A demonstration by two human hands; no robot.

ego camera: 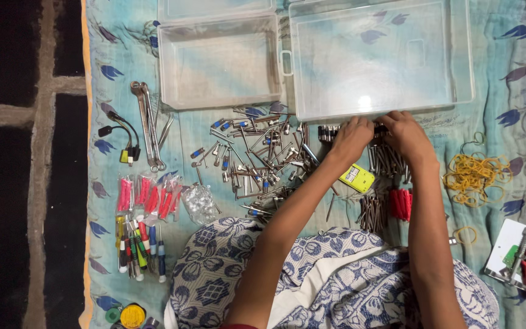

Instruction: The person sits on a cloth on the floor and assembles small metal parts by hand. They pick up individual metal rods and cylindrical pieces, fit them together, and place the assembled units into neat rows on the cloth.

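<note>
— Left hand (352,137)?
— Curled knuckles-up at the near edge of the large clear plastic box (382,58), fingers bent over a row of short dark metal bits (329,131). Gripping one or merely pressing: cannot tell.
— Right hand (404,134)?
— Just beside the left, fingers folded down into a dense heap of dark steel nails (388,159). Grasp hidden; cannot tell either.
— Look of the nails?
— Thin, dull grey-brown, lying mostly parallel, heads towards the box, on the pale blue leaf-printed cloth (494,79).
— Nearby?
— Small yellow-green rectangular case (357,178) under the left wrist; red plastic wall plugs (400,203) beside the right forearm; tangle of yellow rubber bands (473,177) further right; scattered silver screws and bolts (248,155) to the left.
</note>
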